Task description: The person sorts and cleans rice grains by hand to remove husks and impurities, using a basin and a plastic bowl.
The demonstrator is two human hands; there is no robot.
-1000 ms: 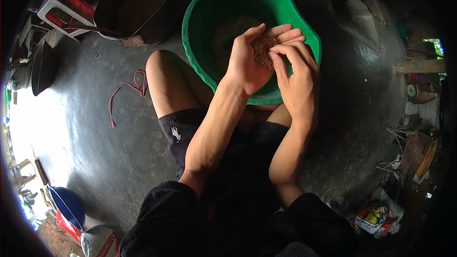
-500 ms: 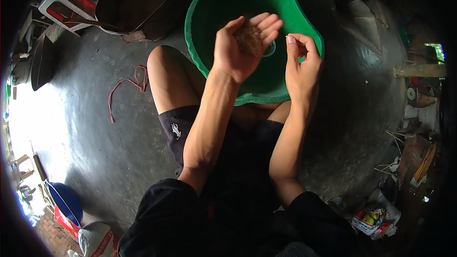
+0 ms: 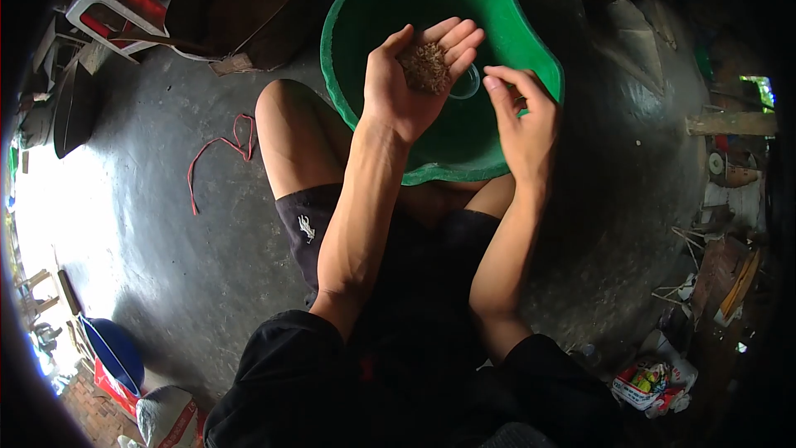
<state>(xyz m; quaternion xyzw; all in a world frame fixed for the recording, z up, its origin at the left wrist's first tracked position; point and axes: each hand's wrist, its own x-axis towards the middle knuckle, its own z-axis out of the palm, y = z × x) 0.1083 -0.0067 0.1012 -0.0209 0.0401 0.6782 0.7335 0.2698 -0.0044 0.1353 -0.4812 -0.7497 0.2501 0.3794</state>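
My left hand (image 3: pixel 398 83) is palm up over the green basin (image 3: pixel 414 172), its fingers stretched out and slightly cupped. A small heap of brown grains (image 3: pixel 426 68), which look like unhulled rice, rests in that palm. Just to the right, my right hand (image 3: pixel 524 112) hovers at the basin's right side with thumb and forefinger brought together. Whatever is between those fingertips, if anything, is too small to make out. Beneath the left fingers, the curved rim of a clear round object (image 3: pixel 469 85) shows inside the basin; the left hand hides most of it.
The basin stands on a dark floor (image 3: pixel 207 265) by my bent legs. Upper left are a large dark pan (image 3: pixel 249 17) and a red and white stool (image 3: pixel 124 0). A red cord (image 3: pixel 217 143) lies left of my knee. Clutter and a plastic bag (image 3: pixel 651 386) line the right.
My left hand has shifted slightly left, and the grains in it show more clearly. My right hand has turned inward, its fingertips moving a little left and down.
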